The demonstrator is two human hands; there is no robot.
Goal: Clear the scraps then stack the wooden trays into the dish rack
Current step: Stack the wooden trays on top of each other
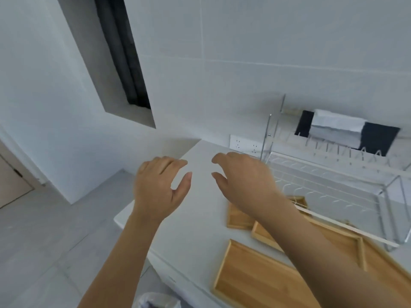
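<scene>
Three wooden trays lie on the white counter (200,218) at the lower right: a small tray (239,217) partly under my right forearm, a middle tray (340,243) overlapping it, and a large near tray (255,276). The trays' visible surfaces look bare. A white wire dish rack (329,187) stands empty behind them, at the right. My left hand (159,190) and my right hand (244,181) hover side by side above the counter's left part, fingers spread and curled, holding nothing.
A bin with a white liner (155,302) peeks in at the bottom edge, below the counter's front. Folded cloths (342,130) hang on the rack's back rail. A wall socket (244,144) sits behind the counter. The tiled floor drops away on the left.
</scene>
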